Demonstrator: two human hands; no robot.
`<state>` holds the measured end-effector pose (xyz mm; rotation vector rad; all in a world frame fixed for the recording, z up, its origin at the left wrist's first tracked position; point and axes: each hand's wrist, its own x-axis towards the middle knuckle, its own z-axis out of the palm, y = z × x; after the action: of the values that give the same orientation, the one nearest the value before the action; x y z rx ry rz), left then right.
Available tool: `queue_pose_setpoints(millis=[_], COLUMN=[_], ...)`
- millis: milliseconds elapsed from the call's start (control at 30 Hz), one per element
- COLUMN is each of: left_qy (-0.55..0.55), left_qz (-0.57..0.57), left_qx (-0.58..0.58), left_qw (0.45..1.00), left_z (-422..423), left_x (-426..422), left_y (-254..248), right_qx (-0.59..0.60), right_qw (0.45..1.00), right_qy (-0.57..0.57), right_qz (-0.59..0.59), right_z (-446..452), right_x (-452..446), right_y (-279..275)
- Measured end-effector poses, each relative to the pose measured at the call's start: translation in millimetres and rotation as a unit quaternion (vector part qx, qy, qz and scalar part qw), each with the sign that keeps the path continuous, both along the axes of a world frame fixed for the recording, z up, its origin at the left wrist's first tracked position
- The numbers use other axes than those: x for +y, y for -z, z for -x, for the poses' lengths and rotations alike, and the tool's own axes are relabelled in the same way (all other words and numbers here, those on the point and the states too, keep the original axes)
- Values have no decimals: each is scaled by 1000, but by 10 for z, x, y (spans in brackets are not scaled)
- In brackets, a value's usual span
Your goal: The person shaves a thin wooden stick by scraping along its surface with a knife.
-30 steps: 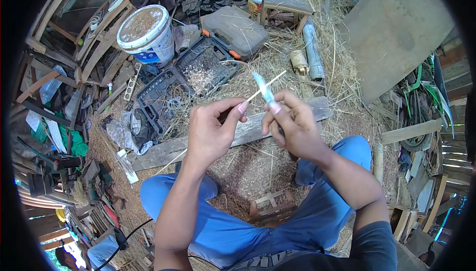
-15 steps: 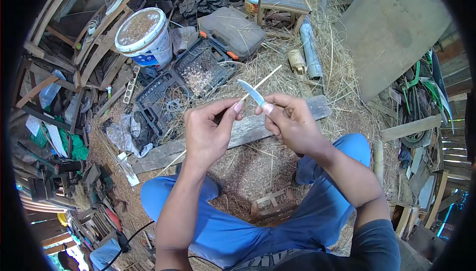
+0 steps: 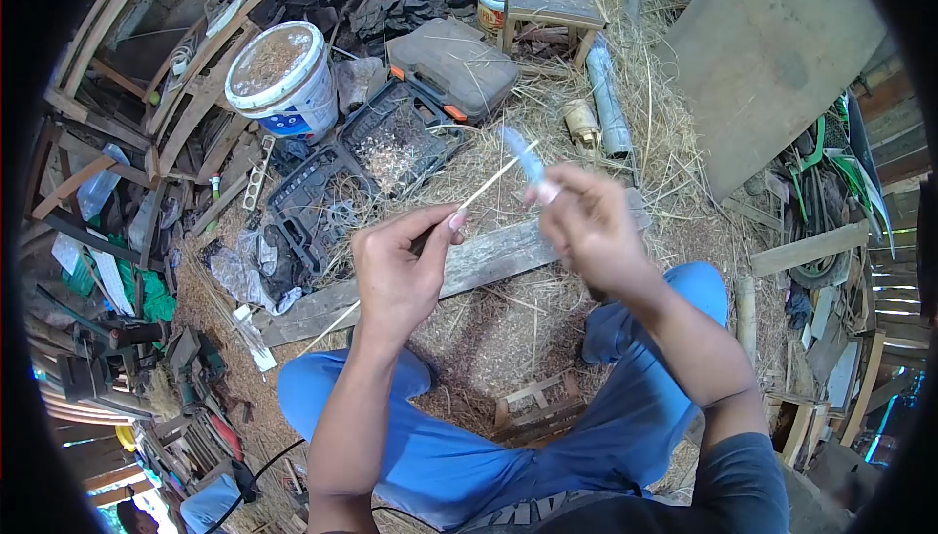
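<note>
My left hand [image 3: 401, 257] pinches a thin pale wooden stick [image 3: 489, 183] between thumb and fingertips. The stick slants up to the right, and its long rear part passes under my left wrist toward my knee. My right hand [image 3: 589, 226], smeared by motion, is closed on a knife [image 3: 526, 156] whose blade points up and to the left. The blurred blade crosses near the stick's far end; I cannot tell whether they touch. Below both hands a long grey board [image 3: 498, 258] lies across the straw-covered ground.
An open black tool case [image 3: 391, 133] with shavings in it lies ahead, beside a white bucket [image 3: 280, 80]. Behind are a closed grey case [image 3: 454, 70] and a small wooden stool [image 3: 554, 4]. A large flat panel [image 3: 772, 65] leans at the right.
The knife and my right hand have moved right and slightly up, out along the stick toward its tip. My left hand has shifted slightly left and down with the stick.
</note>
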<state>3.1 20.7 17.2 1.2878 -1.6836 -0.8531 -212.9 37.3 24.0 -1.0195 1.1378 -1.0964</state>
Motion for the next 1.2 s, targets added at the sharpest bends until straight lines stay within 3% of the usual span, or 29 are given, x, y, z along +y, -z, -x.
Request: queue_pose_setpoints(millis=[67,100,200,400,467,533,600,700,833,1067,1200], left_qy=[6,12,-3,-6,-7,-8,-15,-15,-7,-4,10], left_qz=[10,16,23,-17,-10,-3,-15,10,0,33,59], left_qx=[-3,-7,-31,6,12,16,3,11,7,-20,-19], left_qw=[1000,1000,999,1000,1000,1000,1000,1000,1000,999,998], left_z=[51,58,41,46,62,71,61,40,58,51,79], left_x=[-5,-2,-3,10,0,-15,-13,-10,-16,1,-29], left_y=[3,8,-11,-9,15,11,-12,-3,17,-14,30], right_qx=[17,-45,-33,-54,-18,-86,-82,-25,-46,-43,-52], right_qw=[993,993,991,997,998,987,987,999,990,997,990], right_qy=[-105,-103,-131,-53,-54,-133,-132,-41,-134,-62,-132], right_qz=[53,26,-6,-29,-25,-11,-27,-8,18,-27,-20], right_z=[-177,-264,-234,-76,-152,-255,-206,-40,-184,-13,-151], right_x=[90,107,79,8,44,80,72,-11,73,3,56], right_y=[125,183,140,43,52,129,72,-69,142,-26,114])
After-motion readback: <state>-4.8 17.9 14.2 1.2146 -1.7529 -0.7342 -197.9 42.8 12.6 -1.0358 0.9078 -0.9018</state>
